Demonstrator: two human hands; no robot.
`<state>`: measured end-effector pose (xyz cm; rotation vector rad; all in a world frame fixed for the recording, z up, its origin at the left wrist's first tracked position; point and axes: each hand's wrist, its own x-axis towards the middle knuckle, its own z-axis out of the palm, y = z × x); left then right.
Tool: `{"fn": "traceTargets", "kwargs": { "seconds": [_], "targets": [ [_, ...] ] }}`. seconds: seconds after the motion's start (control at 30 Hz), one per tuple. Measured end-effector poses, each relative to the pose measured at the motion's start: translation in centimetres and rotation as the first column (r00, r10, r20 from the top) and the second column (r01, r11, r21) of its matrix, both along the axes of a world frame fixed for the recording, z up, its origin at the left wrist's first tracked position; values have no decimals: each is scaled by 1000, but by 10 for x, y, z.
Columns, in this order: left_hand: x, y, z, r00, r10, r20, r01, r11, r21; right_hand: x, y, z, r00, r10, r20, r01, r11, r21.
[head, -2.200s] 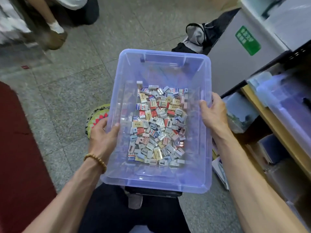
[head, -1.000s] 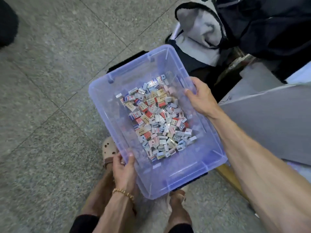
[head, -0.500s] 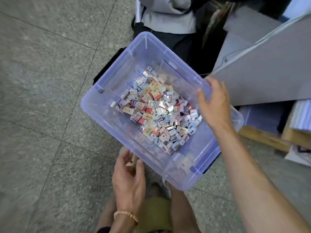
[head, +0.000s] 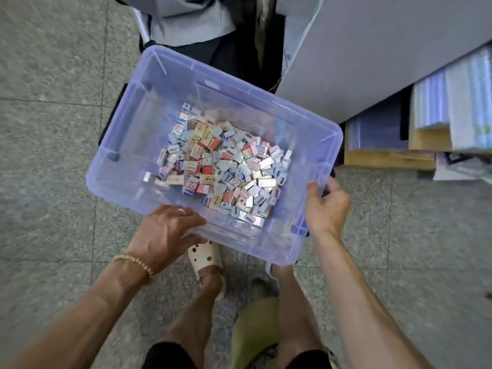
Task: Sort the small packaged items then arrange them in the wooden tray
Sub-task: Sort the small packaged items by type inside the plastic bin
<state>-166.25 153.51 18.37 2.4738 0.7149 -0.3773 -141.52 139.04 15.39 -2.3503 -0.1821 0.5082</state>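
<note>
Head view: a translucent blue plastic bin [head: 119, 166] sits low over the speckled stone floor [head: 48, 107], turned at an angle, just above the person's feet. Inside it lies a loose, unsorted heap of small packaged items [head: 223, 166], little flat packets in red, blue, tan and silver, piled towards the middle and the right of the bin floor. The left hand [head: 165, 233], with a beaded bracelet at the wrist, has its fingers laid over the near rim and the thumb tucked beneath it, so it grips that edge. The right hand [head: 326, 209] holds the near right corner, fingers curled round the rim there. A pale perforated sandal [head: 205, 258] shows under the bin, and a yellow-green cushion or stool [head: 255, 331] lies between the legs. To the right stand a grey cabinet panel [head: 372, 54] and shelves stacked with clear folders [head: 452, 102]

No wooden tray is in sight. By my reading the step in hand is only fetching and setting down the stock; sorting has not begun. The next move calls for settling the bin level on a steady surface, finding the tray, then picking packets apart by colour or print
</note>
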Motion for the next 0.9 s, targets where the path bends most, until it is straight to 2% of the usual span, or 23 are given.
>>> {"fn": "traceTargets", "kwargs": {
  "seconds": [0.1,0.3,0.57,0.67,0.77,0.9],
  "targets": [
    [12,-11,-1,997,60,56,-60,998,-2,23,8,2,999,36,14,-36,999,-3],
    [60,-48,-3,951,291,106,-289,957,-35,84,30,10,976,203,80,-198,978,-69],
    [95,-67,-9,908,418,42,-412,905,-102,121,36,15,950,305,61,-288,936,-203],
    [95,-58,1,906,422,-33,-420,888,-189,118,33,36,914,395,91,-368,904,-218],
    [89,-35,10,896,440,-62,-439,857,-269,101,45,53,872,474,124,-458,878,-138],
    [83,13,5,801,594,-78,-592,765,-252,81,86,28,733,680,-10,-680,732,-50]
  ]
}}
